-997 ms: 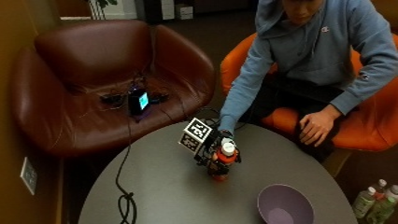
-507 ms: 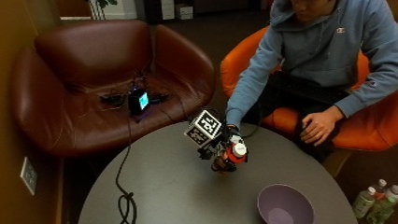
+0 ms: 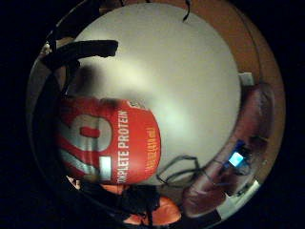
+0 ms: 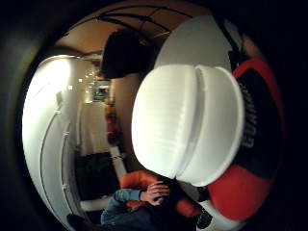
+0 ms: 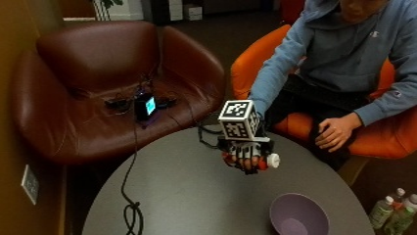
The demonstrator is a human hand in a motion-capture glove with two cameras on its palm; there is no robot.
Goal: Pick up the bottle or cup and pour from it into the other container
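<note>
A red protein-drink bottle with a white cap is lifted above the round grey table and lies nearly on its side, cap toward the purple bowl. My gloved right hand grips it, fingers curled round its body. The little finger side palm view shows the red label close to the palm. The thumb side palm view is filled by the ribbed white cap. The purple bowl stands on the table near its front right edge, apart from the bottle.
A black cable trails over the table's left side from a lit device on the brown armchair. Several bottles stand on the floor at the right. The person's bare hand rests on a knee.
My hand has lifted the bottle off the table, carried it a little toward the bowl and tipped it from upright to nearly horizontal.
</note>
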